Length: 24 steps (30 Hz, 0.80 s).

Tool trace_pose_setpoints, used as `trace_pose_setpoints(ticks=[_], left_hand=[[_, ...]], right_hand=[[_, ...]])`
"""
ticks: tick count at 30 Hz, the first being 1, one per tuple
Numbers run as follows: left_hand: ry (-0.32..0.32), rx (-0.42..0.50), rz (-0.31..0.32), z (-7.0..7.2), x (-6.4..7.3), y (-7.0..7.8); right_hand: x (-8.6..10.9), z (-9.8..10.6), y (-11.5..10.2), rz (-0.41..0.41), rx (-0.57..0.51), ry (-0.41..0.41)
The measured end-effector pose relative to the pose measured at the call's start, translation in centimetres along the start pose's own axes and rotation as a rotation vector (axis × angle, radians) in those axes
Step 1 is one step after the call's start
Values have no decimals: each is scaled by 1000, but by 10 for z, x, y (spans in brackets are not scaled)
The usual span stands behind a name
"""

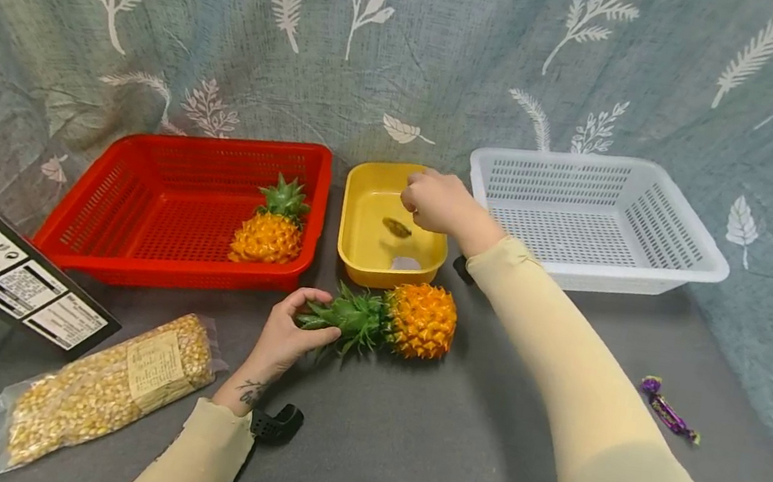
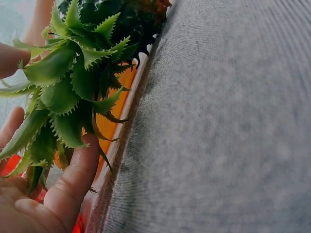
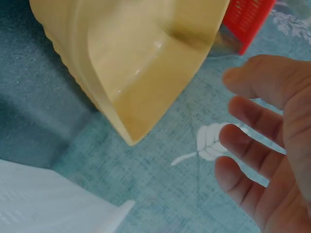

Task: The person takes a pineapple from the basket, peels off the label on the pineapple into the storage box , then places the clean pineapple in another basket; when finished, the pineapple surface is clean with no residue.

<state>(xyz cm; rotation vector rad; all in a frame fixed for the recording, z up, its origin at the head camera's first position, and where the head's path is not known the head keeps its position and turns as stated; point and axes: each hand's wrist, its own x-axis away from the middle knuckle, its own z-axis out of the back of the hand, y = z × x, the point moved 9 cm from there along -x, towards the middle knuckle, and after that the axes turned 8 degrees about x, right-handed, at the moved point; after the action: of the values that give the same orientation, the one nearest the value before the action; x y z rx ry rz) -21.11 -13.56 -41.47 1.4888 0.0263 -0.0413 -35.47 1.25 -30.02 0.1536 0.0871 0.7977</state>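
My left hand (image 1: pixel 291 335) holds the leafy green crown of an orange pineapple (image 1: pixel 422 321), which lies sideways on the grey table in front of the yellow tub (image 1: pixel 387 276). In the left wrist view, thumb and fingers curve around the crown's spiky leaves (image 2: pixel 58 92). Above the tub's back right rim is my right hand (image 1: pixel 438 201). Its fingers (image 3: pixel 243 141) are loosely bent with nothing between them in the right wrist view. Below that hand, a small blurred brown-gold item (image 1: pixel 397 227) shows against the tub's inside, near a pale flat piece (image 1: pixel 406 263).
A red basket (image 1: pixel 184 274) on the left contains a second pineapple (image 1: pixel 269 238). At back right stands a white basket (image 1: pixel 623 280). A bag of corn kernels (image 1: pixel 105 386) and a black box (image 1: pixel 10 270) occupy the left side. A purple-wrapped candy (image 1: pixel 668 410) lies at right.
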Motion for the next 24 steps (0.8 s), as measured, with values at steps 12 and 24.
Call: trace_pose_setpoints(ticks=[12,24], left_hand=[[-12,3,7,0,0,2],[-12,7,11,1,-1,2]], right_hand=[[34,30,27,-291,-499,220],[132,5,52,-621,-1183,606]])
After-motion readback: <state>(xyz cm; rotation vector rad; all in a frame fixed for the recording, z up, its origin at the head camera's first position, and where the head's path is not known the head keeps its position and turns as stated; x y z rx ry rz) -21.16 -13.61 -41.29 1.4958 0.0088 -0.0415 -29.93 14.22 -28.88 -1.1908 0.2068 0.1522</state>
